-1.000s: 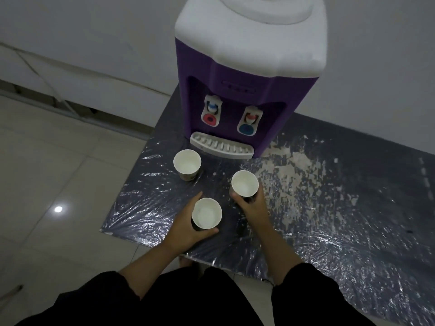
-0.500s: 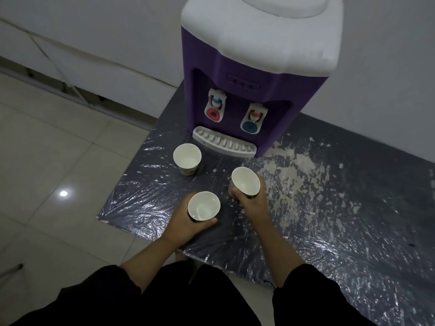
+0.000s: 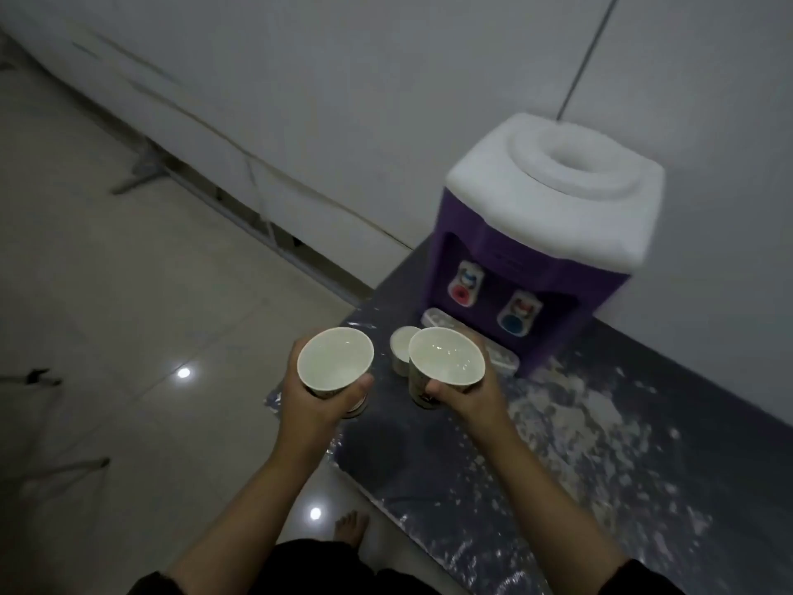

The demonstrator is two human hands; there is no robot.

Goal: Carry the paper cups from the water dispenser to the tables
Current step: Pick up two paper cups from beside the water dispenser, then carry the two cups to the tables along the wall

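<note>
I see three white paper cups near mid-frame. The left cup [image 3: 335, 365] is lifted clear of the table, upright and tilted slightly toward me, its mouth open. The right cup [image 3: 446, 362] is lifted too, just beside it, with a dark print low on its wall. The third cup [image 3: 401, 344] stands on the table behind and between them, mostly hidden, before the purple, white-topped dispenser [image 3: 545, 251] at upper right.
</note>
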